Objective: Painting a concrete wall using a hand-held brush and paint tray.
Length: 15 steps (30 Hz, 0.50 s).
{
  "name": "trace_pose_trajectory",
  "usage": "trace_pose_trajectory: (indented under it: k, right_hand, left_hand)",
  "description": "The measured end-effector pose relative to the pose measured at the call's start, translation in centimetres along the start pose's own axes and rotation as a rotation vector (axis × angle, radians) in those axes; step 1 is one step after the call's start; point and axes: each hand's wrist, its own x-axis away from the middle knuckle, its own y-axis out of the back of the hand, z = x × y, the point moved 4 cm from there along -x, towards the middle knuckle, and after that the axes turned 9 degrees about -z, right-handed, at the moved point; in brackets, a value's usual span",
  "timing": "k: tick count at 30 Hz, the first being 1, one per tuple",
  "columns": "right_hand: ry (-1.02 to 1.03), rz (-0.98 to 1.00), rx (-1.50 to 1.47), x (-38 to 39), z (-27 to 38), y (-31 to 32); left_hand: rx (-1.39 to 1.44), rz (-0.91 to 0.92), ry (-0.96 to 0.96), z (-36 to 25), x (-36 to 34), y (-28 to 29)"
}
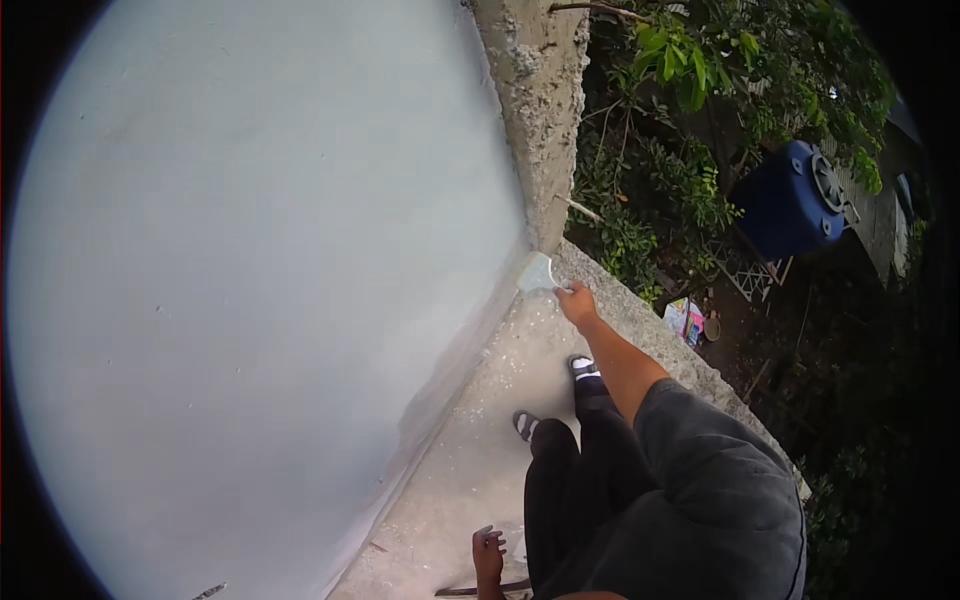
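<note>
My right hand (576,304) is closed around the handle of a pale, wide-bladed putty scraper (537,273). The scraper's blade is at the bottom right corner of a smooth whitish wall (270,230), beside the foot of a rough concrete pillar (543,110). Whether the blade presses on the wall is hard to tell. Low in the view, my left hand (488,552) hangs beside my leg with fingers loosely bent and apart, and I see nothing in it.
I stand on a narrow concrete ledge (470,440) speckled with white bits. Its rough outer edge (680,350) drops away on the right. Beyond and below are leafy branches (690,60), a dark blue water tank (790,200) and a metal roof (880,220). A stick-like piece (480,590) lies near my left hand.
</note>
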Motion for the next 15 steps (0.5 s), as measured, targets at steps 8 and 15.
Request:
trace_pose_trajectory:
  k: [8,15]
  right_hand:
    - [0.143,-0.071,-0.137,-1.2,0.4,-3.4]
    - [0.102,0.110,-0.405,4.8,7.5,4.7]
  left_hand:
    - [-0.053,0.023,0.041,0.2,-1.0,-1.3]
    - [-0.021,0.123,-0.088,-2.1,-5.3,-3.0]
